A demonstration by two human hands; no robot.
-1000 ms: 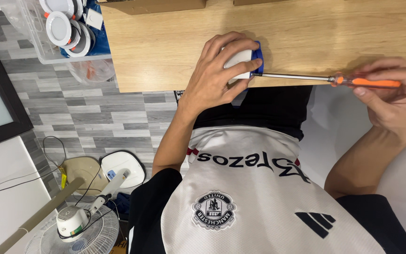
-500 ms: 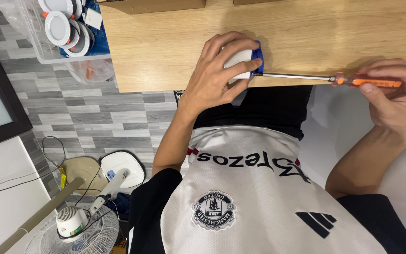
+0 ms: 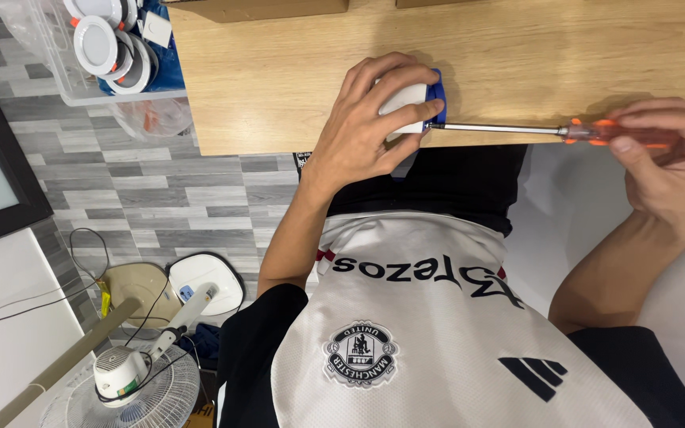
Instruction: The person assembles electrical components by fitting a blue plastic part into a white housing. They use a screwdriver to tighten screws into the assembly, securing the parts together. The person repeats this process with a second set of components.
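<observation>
Here the left hand (image 3: pixel 366 131) is clamped over a small white-and-blue fitting (image 3: pixel 418 103) at the near edge of the wooden counter (image 3: pixel 533 55), fingers wrapped round it and pinning it down. The right hand (image 3: pixel 663 162) has its fingers curled tight about the orange handle of a long screwdriver (image 3: pixel 509 128), whose shaft lies level along the counter edge with the tip buried in the side of the fitting. The risk looks plain: the tip meets the fitting right beside the left thumb, so if it skips out of its seat under pressure it could jab that hand, and with the fitting perched so close to the edge a hard push could shove it off the counter. Off to the far corner a clear bin (image 3: pixel 81 83) holds round white lamp fittings (image 3: pixel 97 43). Against the frame a second ago almost nothing differs: same clamp, same line of the shaft, only the right hand's grip on the handle a shade shifted.
</observation>
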